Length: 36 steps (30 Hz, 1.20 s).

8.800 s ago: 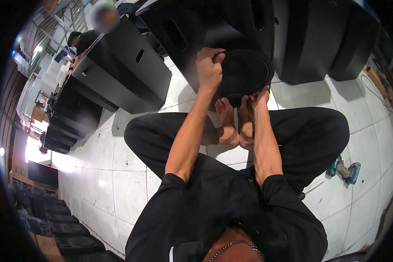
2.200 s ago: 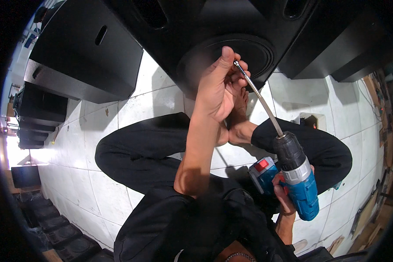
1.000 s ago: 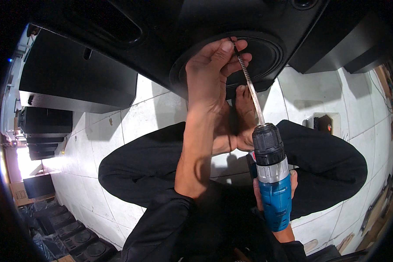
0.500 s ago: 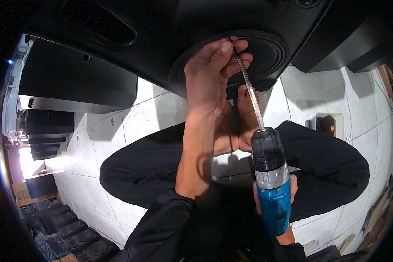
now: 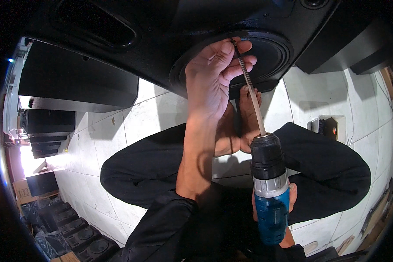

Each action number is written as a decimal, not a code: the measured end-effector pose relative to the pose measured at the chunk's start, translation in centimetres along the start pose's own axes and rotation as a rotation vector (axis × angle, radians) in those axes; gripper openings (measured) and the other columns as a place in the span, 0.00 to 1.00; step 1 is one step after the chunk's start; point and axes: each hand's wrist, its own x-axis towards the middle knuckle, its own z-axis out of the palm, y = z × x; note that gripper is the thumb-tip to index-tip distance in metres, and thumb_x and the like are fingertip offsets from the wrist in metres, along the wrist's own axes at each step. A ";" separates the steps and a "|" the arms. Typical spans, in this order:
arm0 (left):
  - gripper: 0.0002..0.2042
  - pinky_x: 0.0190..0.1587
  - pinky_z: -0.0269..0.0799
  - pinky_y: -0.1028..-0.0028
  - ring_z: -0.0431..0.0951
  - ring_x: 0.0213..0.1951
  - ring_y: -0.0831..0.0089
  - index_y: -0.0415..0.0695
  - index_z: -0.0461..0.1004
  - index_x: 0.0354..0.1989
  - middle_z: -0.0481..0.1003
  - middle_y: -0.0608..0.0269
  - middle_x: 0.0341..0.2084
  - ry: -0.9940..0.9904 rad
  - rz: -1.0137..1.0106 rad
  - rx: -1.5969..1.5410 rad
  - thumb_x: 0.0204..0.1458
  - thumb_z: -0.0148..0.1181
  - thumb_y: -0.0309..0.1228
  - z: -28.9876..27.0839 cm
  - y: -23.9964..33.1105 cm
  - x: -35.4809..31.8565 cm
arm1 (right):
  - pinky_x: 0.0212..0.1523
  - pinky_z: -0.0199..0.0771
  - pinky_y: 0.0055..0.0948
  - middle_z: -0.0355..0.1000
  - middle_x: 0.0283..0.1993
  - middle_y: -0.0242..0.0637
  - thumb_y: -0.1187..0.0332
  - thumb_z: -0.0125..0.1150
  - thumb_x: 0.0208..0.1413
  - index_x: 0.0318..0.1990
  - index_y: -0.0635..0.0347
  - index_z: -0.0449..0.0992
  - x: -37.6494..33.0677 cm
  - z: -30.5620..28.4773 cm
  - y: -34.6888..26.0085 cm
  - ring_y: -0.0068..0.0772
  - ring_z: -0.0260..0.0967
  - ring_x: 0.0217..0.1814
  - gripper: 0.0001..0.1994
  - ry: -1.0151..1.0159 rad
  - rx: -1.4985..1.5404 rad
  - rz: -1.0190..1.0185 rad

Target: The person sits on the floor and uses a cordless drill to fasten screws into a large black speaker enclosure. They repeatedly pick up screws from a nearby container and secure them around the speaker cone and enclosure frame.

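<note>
Pinching bit (image 5: 248, 83) | left hand (image 5: 212, 83) fingers clamped | right hand (image 5: 288, 205) grips drill (image 5: 270, 192)

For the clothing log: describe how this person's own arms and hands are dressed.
Both hands are bare, with no gloves, rings or watch showing. The left hand and its forearm are uncovered up to a black long sleeve pushed back past the wrist. The right hand is mostly hidden, so its sleeve cannot be made out.
</note>
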 end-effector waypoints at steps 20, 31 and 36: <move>0.12 0.44 0.80 0.67 0.82 0.36 0.57 0.29 0.73 0.41 0.77 0.42 0.37 0.041 -0.020 -0.006 0.60 0.51 0.28 0.1 0.0 0.2 | 0.49 0.73 0.41 0.67 0.47 0.50 0.57 0.67 0.49 0.59 0.64 0.60 -0.1 -0.3 -0.2 0.41 0.71 0.46 0.34 -0.029 -0.177 -0.189; 0.12 0.45 0.80 0.65 0.82 0.38 0.55 0.28 0.72 0.41 0.76 0.40 0.38 0.016 -0.007 -0.047 0.60 0.52 0.28 -0.4 0.0 0.7 | 0.51 0.72 0.40 0.67 0.49 0.49 0.55 0.61 0.55 0.58 0.66 0.60 0.7 0.0 -0.5 0.42 0.70 0.47 0.30 -0.015 -0.412 -0.375; 0.12 0.45 0.80 0.65 0.81 0.38 0.54 0.28 0.72 0.41 0.76 0.39 0.37 0.017 -0.015 -0.046 0.60 0.52 0.28 -0.3 0.1 0.9 | 0.50 0.72 0.38 0.66 0.49 0.48 0.53 0.59 0.56 0.57 0.67 0.61 0.6 0.0 -0.9 0.41 0.70 0.47 0.30 -0.020 -0.344 -0.353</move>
